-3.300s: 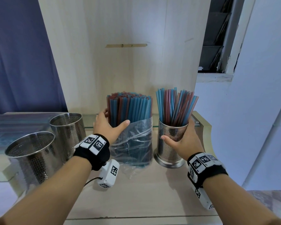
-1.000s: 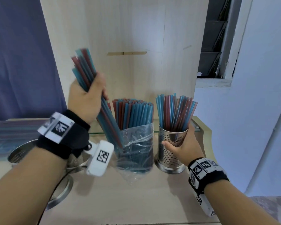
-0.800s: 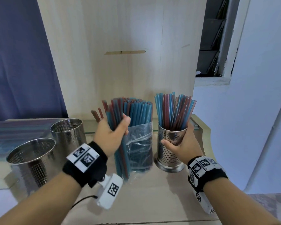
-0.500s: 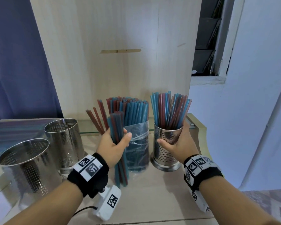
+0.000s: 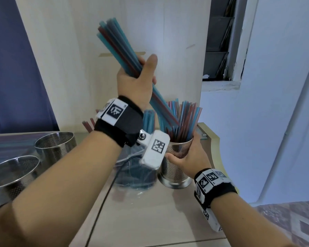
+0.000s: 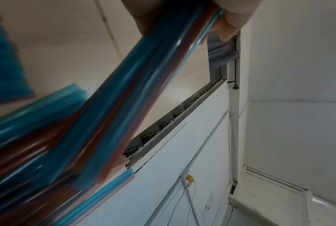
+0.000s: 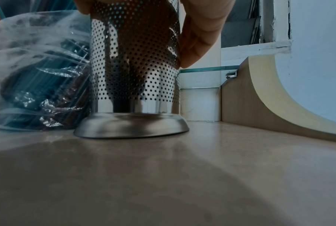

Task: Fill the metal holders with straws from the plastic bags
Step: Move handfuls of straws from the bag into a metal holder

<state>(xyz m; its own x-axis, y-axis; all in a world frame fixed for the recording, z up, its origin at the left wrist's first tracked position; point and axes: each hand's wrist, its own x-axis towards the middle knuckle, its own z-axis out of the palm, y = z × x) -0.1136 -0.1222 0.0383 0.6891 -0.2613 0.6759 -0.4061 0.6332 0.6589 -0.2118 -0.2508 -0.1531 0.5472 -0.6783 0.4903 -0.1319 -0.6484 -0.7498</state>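
Observation:
My left hand [image 5: 137,77] grips a bundle of blue and red straws [image 5: 119,50], raised and tilted, its lower ends pointing down over the straws standing in a perforated metal holder [image 5: 177,157]. The left wrist view shows the same bundle [image 6: 124,99], blurred, under my fingers [image 6: 230,18]. My right hand [image 5: 191,157] holds that holder by its side on the wooden shelf [image 5: 150,220]; its perforated wall [image 7: 136,53] fills the right wrist view. A clear plastic bag of straws [image 5: 136,177] stands just left of it, mostly hidden by my left wrist.
Two other metal holders stand at the left, one nearer [image 5: 11,175] and one behind [image 5: 55,145]. A wooden back panel [image 5: 96,68] rises behind the shelf. The shelf's curved side piece [image 5: 214,150] and a white wall lie to the right.
My left hand has lifted the bundle of straws from beside the bag up and to the right, above the filled holder. My right hand has stayed on the holder.

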